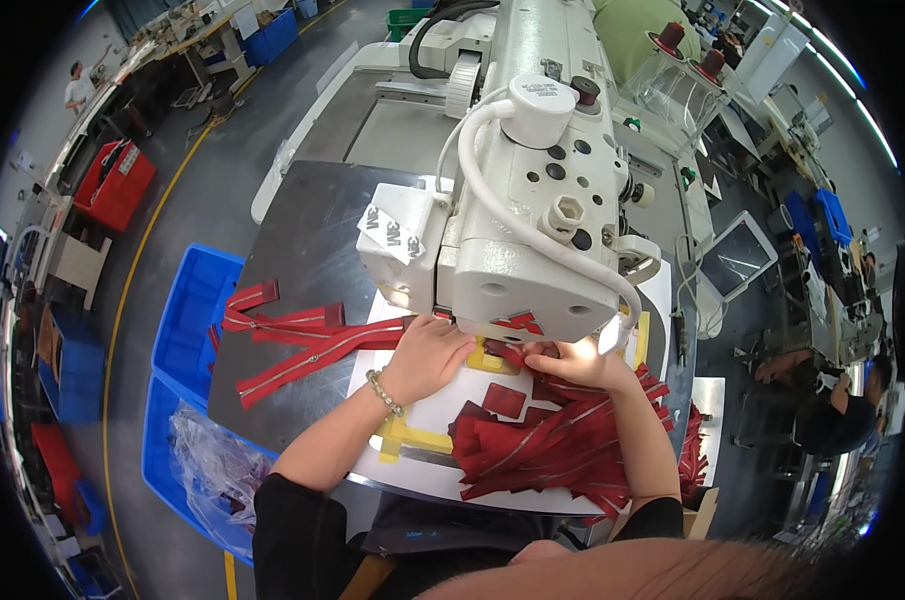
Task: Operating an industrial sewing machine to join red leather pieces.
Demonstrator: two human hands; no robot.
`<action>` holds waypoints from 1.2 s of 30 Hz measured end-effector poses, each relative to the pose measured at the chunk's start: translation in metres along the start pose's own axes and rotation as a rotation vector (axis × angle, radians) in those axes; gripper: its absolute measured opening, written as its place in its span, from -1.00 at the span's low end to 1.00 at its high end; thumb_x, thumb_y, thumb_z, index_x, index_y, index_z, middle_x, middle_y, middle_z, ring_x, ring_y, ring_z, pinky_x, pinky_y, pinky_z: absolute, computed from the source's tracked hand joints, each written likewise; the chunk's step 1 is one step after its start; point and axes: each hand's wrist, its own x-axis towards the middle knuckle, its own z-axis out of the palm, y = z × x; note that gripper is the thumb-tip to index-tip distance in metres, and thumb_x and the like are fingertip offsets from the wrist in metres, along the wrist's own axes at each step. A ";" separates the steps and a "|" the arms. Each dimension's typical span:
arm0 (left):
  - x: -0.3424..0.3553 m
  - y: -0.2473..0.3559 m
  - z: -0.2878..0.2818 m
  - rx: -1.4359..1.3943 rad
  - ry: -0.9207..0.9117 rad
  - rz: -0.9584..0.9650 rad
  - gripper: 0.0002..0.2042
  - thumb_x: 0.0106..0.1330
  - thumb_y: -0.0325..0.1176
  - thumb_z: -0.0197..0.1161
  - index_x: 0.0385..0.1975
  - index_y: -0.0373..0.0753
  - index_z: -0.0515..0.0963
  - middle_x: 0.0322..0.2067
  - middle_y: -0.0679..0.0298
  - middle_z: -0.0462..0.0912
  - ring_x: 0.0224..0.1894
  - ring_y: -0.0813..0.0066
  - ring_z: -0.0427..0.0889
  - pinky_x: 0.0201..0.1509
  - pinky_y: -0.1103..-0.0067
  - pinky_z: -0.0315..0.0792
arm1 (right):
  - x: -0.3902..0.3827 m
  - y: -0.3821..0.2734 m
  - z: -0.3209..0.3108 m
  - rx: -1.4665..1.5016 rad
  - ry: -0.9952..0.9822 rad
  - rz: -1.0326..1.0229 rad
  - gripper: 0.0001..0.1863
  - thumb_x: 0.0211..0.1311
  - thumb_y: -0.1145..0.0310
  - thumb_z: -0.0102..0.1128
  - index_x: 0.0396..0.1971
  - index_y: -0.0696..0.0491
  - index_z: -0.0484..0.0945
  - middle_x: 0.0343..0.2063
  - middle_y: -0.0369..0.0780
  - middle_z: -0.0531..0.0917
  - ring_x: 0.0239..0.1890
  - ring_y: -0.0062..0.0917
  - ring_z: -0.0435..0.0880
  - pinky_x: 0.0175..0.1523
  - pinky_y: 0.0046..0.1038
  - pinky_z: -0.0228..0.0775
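Observation:
Both my hands are close under the head of a white industrial sewing machine [537,250]. My left hand [432,357], a beaded bracelet at its wrist, presses down with closed fingers at the end of a red zipper [317,358]; its fingertips are partly hidden. My right hand [577,362] pinches a dark red zipper end [510,352] by the yellow-edged guide [490,360]. A heap of red zippers [542,450] lies beneath my right forearm. Closer to me than the guide is a small dark red rectangular patch [504,400].
Yellow tape corners [412,437] mark the white work plate. Blue bins [187,320] stand left of the table, one with clear plastic bagging [212,465]. Red thread cones [670,37] and a tablet-like screen [737,257] are at the right. A person [842,410] sits farther right.

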 end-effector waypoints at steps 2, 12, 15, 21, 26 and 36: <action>0.000 0.000 0.000 0.001 -0.006 -0.017 -0.83 0.32 -0.28 0.04 -0.34 -0.19 0.54 -0.46 0.22 0.57 -0.31 0.28 0.54 -0.12 0.41 0.29 | 0.004 -0.006 0.004 0.048 0.013 0.056 -0.77 0.20 0.28 0.17 -0.34 0.17 0.54 -0.60 -0.22 0.56 -0.56 -0.53 0.53 -0.37 -0.44 0.39; 0.000 0.003 -0.004 -0.004 -0.028 -0.008 -0.85 0.31 -0.28 0.06 -0.38 -0.18 0.53 -0.47 0.25 0.57 -0.34 0.31 0.54 -0.13 0.43 0.29 | 0.019 -0.007 0.027 -0.050 0.175 -0.070 -0.64 0.17 0.29 0.23 -0.11 0.19 0.49 -0.33 -0.09 0.63 -0.26 -0.37 0.59 -0.10 -0.38 0.42; 0.001 0.005 -0.006 0.031 -0.019 0.027 -0.86 0.29 -0.28 0.07 -0.40 -0.17 0.51 -0.49 0.28 0.57 -0.36 0.35 0.54 -0.14 0.45 0.29 | 0.014 -0.010 0.026 0.022 0.136 0.071 -0.68 0.21 0.30 0.18 -0.12 0.18 0.50 -0.36 -0.10 0.63 -0.27 -0.36 0.60 -0.11 -0.37 0.42; 0.001 0.004 -0.008 0.158 -0.077 0.065 -0.88 0.23 -0.28 0.15 -0.45 -0.17 0.48 -0.55 0.35 0.52 -0.44 0.41 0.53 -0.22 0.48 0.31 | -0.016 -0.020 0.011 0.192 -0.205 0.363 -0.83 0.28 0.32 0.06 -0.34 0.14 0.49 -0.60 -0.19 0.59 -0.51 -0.43 0.59 -0.39 -0.33 0.40; 0.000 0.004 -0.005 0.184 -0.042 0.137 -0.89 0.19 -0.31 0.19 -0.47 -0.16 0.47 -0.56 0.36 0.50 -0.46 0.44 0.52 -0.26 0.50 0.32 | -0.057 -0.032 0.009 -0.534 0.146 -0.013 -0.78 0.30 0.30 0.03 -0.46 0.13 0.43 -0.68 -0.13 0.54 -0.62 -0.26 0.60 -0.51 -0.27 0.37; 0.005 0.013 -0.014 0.049 -0.009 0.220 -0.89 0.21 -0.33 0.17 -0.48 -0.19 0.45 -0.54 0.30 0.51 -0.43 0.36 0.53 -0.25 0.48 0.34 | -0.082 -0.086 0.015 -0.525 0.275 -0.293 -0.85 0.21 0.40 0.10 -0.46 0.12 0.37 -0.65 -0.12 0.49 -0.65 -0.27 0.46 -0.54 -0.36 0.31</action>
